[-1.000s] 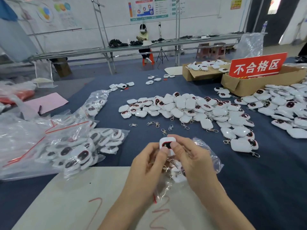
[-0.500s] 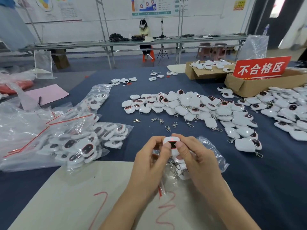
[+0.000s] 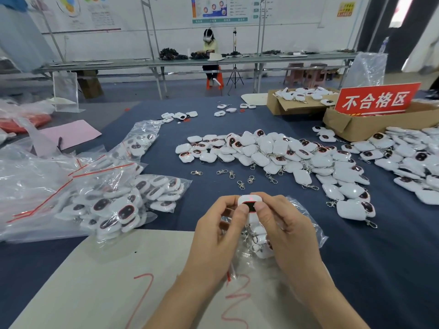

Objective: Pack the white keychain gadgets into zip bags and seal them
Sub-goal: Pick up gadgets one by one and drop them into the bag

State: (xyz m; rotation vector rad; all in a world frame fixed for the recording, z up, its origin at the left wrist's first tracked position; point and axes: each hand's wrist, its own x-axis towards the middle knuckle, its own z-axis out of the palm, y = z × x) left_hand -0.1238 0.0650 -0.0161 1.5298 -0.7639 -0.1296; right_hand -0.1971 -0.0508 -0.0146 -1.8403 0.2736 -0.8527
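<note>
The left hand point(image 3: 217, 236) and the right hand point(image 3: 286, 233) meet over the near middle of the table point(image 3: 380, 269). Both pinch one white gadget point(image 3: 249, 201) between thumb and fingertips, its dark face turned toward the person. Its metal clasp point(image 3: 250, 233) dangles between the palms. Directly below the hands lies a clear zip bag point(image 3: 307, 225) with a few gadgets already inside. Its red seal strip point(image 3: 229, 275) shows between the wrists, so the mouth seems to face the person. Whether either hand also holds the mouth apart cannot be told.

The step in hand looks like feeding this gadget into the bag. To do it well, one hand should probably let go and spread the mouth while the other slides the gadget in body first. The clasp should be tucked in after it, so the metal neither snags the plastic nor lies across the strip. The strip needs to be free of chain before it is pressed closed from one end to the other.

Further out, loose clasps point(image 3: 237, 178) lie just beyond the hands. Past them a wide pile point(image 3: 273, 150) of unpacked gadgets spreads across the far middle and right, so much packing remains. Filled bags point(image 3: 123, 200) sit to the left, and a cardboard box point(image 3: 370, 124) with a red sign point(image 3: 375, 100) stands far right.
</note>
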